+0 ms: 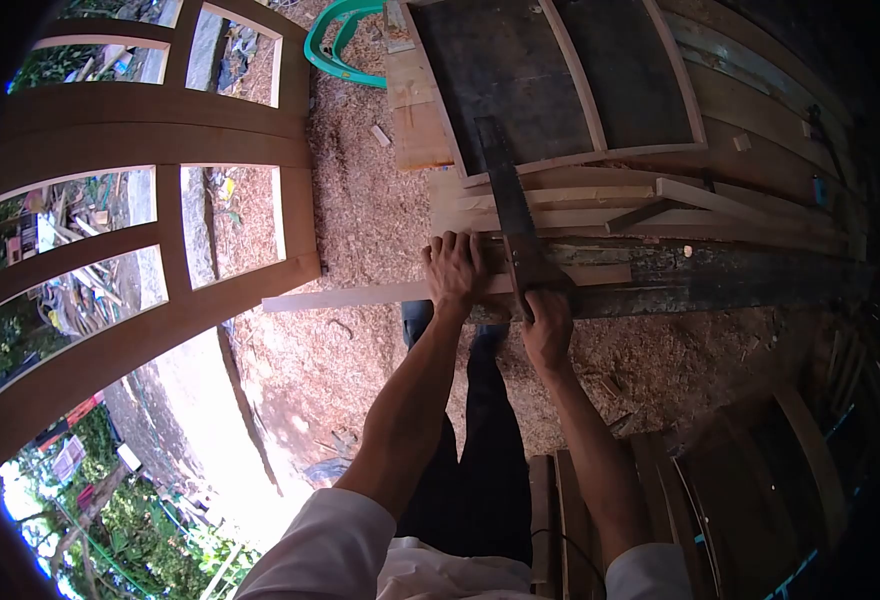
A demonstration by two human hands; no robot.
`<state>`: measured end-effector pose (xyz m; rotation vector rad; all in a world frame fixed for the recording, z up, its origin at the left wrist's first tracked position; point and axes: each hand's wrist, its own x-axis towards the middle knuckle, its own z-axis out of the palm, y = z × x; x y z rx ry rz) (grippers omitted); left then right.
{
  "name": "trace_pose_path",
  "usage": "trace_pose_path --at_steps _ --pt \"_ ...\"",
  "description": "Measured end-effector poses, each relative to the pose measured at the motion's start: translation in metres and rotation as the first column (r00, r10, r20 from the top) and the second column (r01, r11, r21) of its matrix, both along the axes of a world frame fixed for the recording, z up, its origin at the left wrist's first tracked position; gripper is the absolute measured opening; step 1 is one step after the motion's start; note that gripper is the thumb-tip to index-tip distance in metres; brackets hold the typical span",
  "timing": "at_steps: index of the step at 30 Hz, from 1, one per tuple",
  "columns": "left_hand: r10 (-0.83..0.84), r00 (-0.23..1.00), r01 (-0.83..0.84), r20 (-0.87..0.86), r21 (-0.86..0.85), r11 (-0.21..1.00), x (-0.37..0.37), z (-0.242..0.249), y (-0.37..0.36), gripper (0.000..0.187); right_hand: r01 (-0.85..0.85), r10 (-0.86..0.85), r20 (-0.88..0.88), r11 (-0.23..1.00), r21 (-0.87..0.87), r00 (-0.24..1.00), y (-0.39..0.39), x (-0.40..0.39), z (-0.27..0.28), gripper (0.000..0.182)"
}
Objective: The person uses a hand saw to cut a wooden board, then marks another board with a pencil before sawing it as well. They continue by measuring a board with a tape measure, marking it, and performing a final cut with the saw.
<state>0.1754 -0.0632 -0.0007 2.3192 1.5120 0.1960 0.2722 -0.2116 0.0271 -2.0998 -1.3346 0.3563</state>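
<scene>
A handsaw (510,205) with a dark blade and a brown handle is in my right hand (548,325), whose fingers are wrapped round the handle. Its blade points away from me and lies across a long pale wooden strip (350,295). My left hand (453,272) grips that strip just left of the saw, fingers curled over it. The strip rests on a dark, worn timber beam (700,285), and its left end juts out past the beam. Whether the teeth have cut into the wood cannot be made out under the saw.
Beyond the beam lie loose battens (740,205) and a framed dark panel (520,70). A large wooden window frame (140,115) stands on the left. A green plastic loop (335,55) lies behind. Wood shavings (360,190) cover the floor; boards (650,480) are at lower right.
</scene>
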Motion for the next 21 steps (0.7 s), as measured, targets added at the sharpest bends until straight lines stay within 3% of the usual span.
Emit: trace_pose_path --at_steps 6,10,21 --pt "-0.021 0.999 0.019 0.039 0.055 0.998 -0.002 -0.006 -0.003 0.025 0.000 -0.001 -0.038 1.000 -0.025 0.999 -0.001 -0.002 0.000 0.030" --pt "-0.049 0.999 0.048 -0.022 -0.037 0.998 0.000 -0.003 0.000 0.021 0.005 -0.005 -0.046 1.000 -0.012 0.999 0.002 0.004 0.002 0.029" --pt "-0.023 1.000 0.023 -0.001 0.008 1.000 0.000 -0.005 0.001 0.021 0.024 -0.024 -0.028 1.000 0.017 0.999 -0.001 -0.002 -0.016 0.031"
